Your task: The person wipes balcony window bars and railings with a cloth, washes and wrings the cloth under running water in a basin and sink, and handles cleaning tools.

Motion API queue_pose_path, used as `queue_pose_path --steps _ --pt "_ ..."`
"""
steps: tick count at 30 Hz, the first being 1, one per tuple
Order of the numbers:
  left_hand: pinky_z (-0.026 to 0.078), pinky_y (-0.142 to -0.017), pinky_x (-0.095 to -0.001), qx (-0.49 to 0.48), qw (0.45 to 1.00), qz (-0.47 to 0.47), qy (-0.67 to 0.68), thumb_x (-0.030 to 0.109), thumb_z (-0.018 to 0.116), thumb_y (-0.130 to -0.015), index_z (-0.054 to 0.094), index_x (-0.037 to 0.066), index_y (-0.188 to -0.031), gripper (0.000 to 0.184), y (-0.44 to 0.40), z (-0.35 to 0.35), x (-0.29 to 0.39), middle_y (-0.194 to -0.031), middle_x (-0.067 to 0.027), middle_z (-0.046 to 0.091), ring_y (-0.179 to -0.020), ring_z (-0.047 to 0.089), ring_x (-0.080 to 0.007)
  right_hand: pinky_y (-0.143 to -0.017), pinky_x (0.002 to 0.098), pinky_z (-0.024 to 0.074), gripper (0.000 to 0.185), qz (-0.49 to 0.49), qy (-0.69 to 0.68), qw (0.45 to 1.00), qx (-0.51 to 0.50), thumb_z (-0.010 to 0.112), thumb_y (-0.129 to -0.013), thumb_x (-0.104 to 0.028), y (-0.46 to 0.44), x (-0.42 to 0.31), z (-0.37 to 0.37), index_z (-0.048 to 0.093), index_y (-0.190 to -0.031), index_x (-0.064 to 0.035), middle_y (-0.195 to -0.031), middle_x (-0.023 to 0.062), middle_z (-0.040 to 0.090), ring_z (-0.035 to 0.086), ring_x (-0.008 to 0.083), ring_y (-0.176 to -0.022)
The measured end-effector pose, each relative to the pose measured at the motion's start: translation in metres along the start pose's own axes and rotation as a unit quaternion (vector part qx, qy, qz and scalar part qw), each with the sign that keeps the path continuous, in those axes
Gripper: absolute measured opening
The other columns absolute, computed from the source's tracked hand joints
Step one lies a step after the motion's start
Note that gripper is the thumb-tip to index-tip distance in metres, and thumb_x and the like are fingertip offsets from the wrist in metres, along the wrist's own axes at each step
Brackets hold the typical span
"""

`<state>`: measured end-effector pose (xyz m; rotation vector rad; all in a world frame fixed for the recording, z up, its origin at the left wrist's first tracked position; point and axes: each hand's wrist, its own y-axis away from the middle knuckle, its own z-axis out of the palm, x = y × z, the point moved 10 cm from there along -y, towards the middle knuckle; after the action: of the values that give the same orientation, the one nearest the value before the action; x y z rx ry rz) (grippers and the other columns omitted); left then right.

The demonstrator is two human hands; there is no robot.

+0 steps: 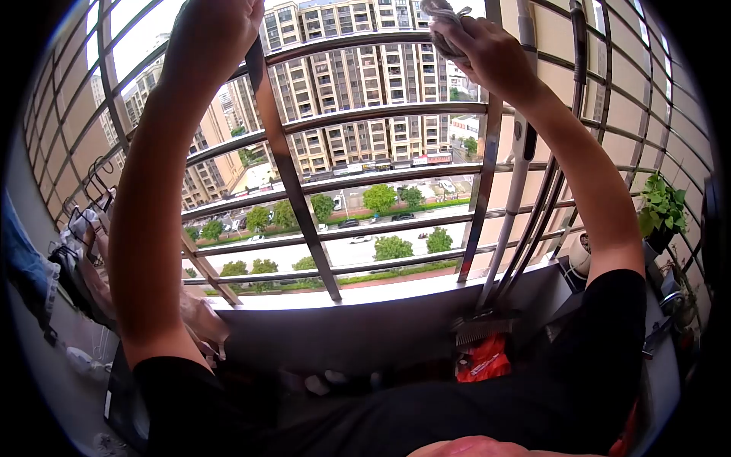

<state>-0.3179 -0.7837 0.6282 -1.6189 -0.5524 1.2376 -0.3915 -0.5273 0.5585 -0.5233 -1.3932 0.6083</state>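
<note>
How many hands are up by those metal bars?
2: the left hand at the top edge, partly cut off, near an upright post; the right hand, upper right, holding a grey cloth. Any beyond the frame wouldn't show.

The cloth (pixel 449 39) looks greyish, though its exact shade is hard to tell at the edge of view. The metal bars (pixel 292 171) are silvery with dark reflections, the ledge (pixel 396 292) white. The shirt (pixel 457 415) is plain black, the bag (pixel 486 356) red, the plant (pixel 661 209) green. One garment (pixel 24 251) is blue. Beige towers (pixel 350 87) carry a grid of dark windows.
</note>
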Motion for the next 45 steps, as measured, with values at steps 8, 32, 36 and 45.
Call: queue_pose_path --steps 8,32,36,45 --pt "0.062 -0.070 -0.0348 -0.018 0.995 0.089 -0.029 0.016 0.067 -0.098 0.073 0.005 -0.116 0.022 0.010 0.032 -0.017 -0.086 -0.0127 0.076 -0.071 0.075 -0.0245 -0.072 0.0419 0.0651 0.026 0.101 -0.070 0.992 -0.010 0.072 -0.093 -0.025 -0.089 -0.061 0.052 0.067 -0.118 -0.0182 -0.082 0.0106 0.072 0.075 0.0244 -0.077" --pt "0.060 -0.086 -0.0360 0.071 0.995 0.048 -0.043 0.013 0.072 -0.091 0.076 0.012 -0.115 0.024 0.022 0.031 -0.022 -0.115 -0.0049 0.073 -0.096 0.073 -0.0226 -0.078 0.0442 0.0593 0.036 0.141 -0.055 0.976 0.157 0.061 -0.091 -0.053 -0.238 -0.063 0.070 0.073 -0.111 -0.0247 -0.107 0.0038 0.075 0.074 0.0233 -0.096" --pt "0.059 -0.089 -0.0353 0.032 0.998 0.044 -0.032 0.008 0.068 -0.094 0.073 0.010 -0.118 0.024 0.028 0.056 -0.026 -0.115 -0.0050 0.072 -0.101 0.073 -0.0221 -0.080 0.0446 0.0586 0.025 0.122 0.013 0.992 -0.015 0.066 -0.093 -0.045 -0.191 -0.030 0.074 0.074 -0.110 -0.0288 -0.106 0.0020 0.075 0.073 0.0256 -0.098" --pt "0.058 -0.083 -0.0363 0.059 0.995 0.065 -0.054 0.032 0.061 -0.102 0.071 0.008 -0.119 0.031 0.057 0.171 -0.088 -0.114 -0.0085 0.074 -0.100 0.072 -0.0269 -0.089 0.0449 0.0590 0.037 0.305 0.055 0.951 -0.003 0.062 -0.099 -0.046 -0.004 -0.004 -0.029 0.070 -0.125 -0.0208 -0.111 0.0079 0.076 0.073 0.0267 -0.100"
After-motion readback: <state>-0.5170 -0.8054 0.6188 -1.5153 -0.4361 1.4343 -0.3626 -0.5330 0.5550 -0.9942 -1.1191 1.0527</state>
